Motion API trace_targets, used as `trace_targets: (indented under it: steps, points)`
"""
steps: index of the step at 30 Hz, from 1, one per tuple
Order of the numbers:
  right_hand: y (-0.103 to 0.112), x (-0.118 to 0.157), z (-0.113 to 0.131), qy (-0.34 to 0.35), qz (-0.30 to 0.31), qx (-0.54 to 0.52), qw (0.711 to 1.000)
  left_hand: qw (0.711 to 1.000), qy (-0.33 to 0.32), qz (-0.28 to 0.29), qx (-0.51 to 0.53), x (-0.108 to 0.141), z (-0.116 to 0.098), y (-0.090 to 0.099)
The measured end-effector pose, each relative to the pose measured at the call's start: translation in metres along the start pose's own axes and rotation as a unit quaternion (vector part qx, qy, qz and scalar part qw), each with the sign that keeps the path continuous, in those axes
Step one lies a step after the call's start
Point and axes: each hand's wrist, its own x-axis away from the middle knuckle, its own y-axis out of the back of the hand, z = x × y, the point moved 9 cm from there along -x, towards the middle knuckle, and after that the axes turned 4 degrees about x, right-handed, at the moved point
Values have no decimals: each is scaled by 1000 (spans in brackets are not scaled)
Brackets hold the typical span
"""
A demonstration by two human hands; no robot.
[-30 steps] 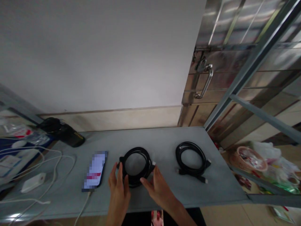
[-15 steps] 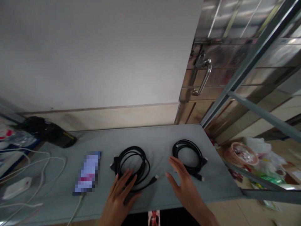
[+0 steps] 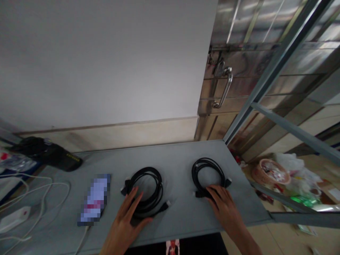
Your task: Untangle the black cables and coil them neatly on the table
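Note:
Two black cables lie coiled on the grey table. My left hand rests at the lower left of the left cable coil, its fingers spread over the loops and thumb apart. One plug end of that coil sticks out to the right, another shows at its left. My right hand is at the bottom of the right cable coil, fingers bent over the strands and thumb below them. A plug pokes out left of these fingertips, and a second plug shows at the coil's right side. The fingers hide part of the coil's lower edge.
A phone on a white charging lead lies left of the coils. Farther left are white cords, a white power strip and a black cylindrical item. A metal frame post rises at the table's right end; a basket stands beyond.
My right hand has moved right and down onto the right coil, its fingers closing in. A plug now shows left of that coil's bottom. My left hand stays on the left coil.

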Motion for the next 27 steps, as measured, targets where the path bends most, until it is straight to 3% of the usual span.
trace_targets:
  steps: [4,10,18,24,27]
  points:
    - [8,-5,6,20,0,5,1000,1000,-12,13,0,0,4,-2]
    - [20,-14,9,28,-9,-14,999,999,-4,-22,-28,-8,10,-4]
    - [54,-34,-7,2,-81,-60,995,996,-56,-59,-40,-29,-43,15]
    - [107,-63,-24,-109,-99,-146,978,995,-68,-69,-23,-28,-72,37]
    - [142,-65,-20,-206,-139,-194,949,995,-66,-67,-12,-24,-81,45]
